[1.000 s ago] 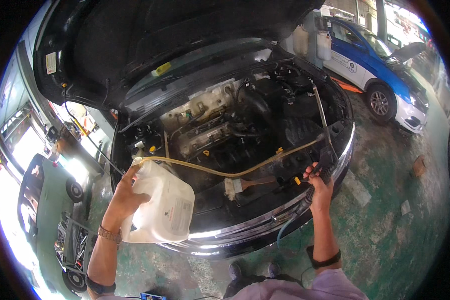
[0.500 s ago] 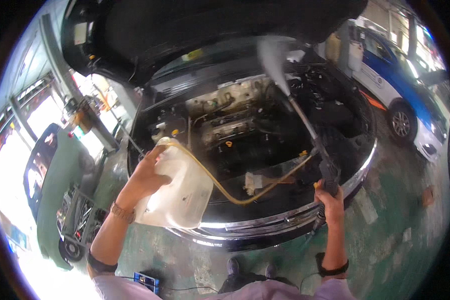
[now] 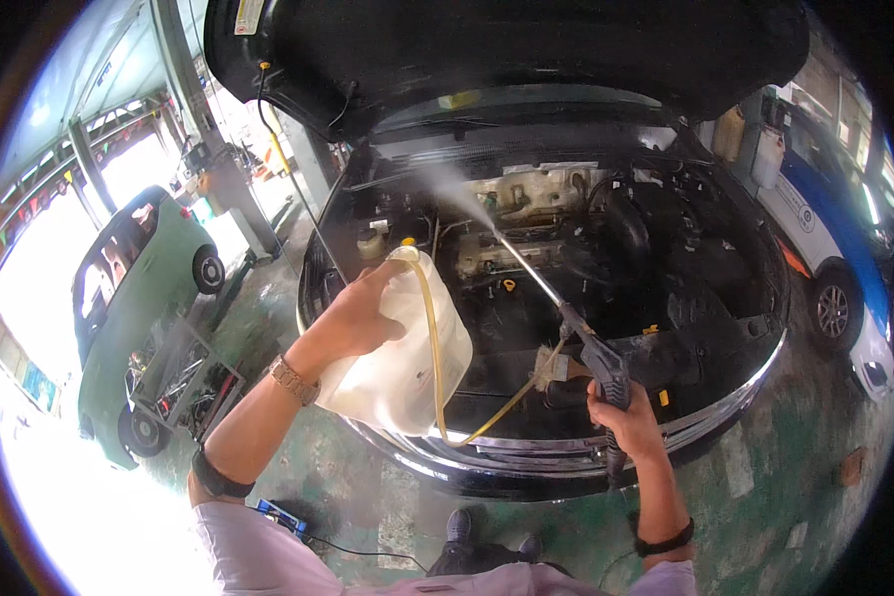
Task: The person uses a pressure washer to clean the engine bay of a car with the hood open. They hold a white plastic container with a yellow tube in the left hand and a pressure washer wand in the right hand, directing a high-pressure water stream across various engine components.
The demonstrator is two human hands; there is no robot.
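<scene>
My left hand (image 3: 361, 316) is closed around the top of a translucent white plastic jug (image 3: 415, 363), held over the car's front edge. A yellowish clear hose (image 3: 507, 409) runs from the jug's mouth to the spray gun (image 3: 602, 360). That gun's black grip is in my right hand (image 3: 630, 421), fingers wrapped round it. Its long metal lance (image 3: 529, 269) points forward and left, and white spray (image 3: 464, 197) bursts from the tip over the rear left of the engine bay (image 3: 526, 308). Mist blurs the parts behind it.
The raised black hood (image 3: 526, 45) hangs above the bay. The chrome-edged front bumper (image 3: 526, 459) curves before my feet. A metal cart (image 3: 189, 382) and a pale green car (image 3: 144, 298) stand left; a blue and white car (image 3: 824, 243) stands right. A cable crosses the floor.
The lance has swung left, carrying the spray from the right rear of the bay to the left rear. My view has shifted left, and the hose hangs in a tighter bend.
</scene>
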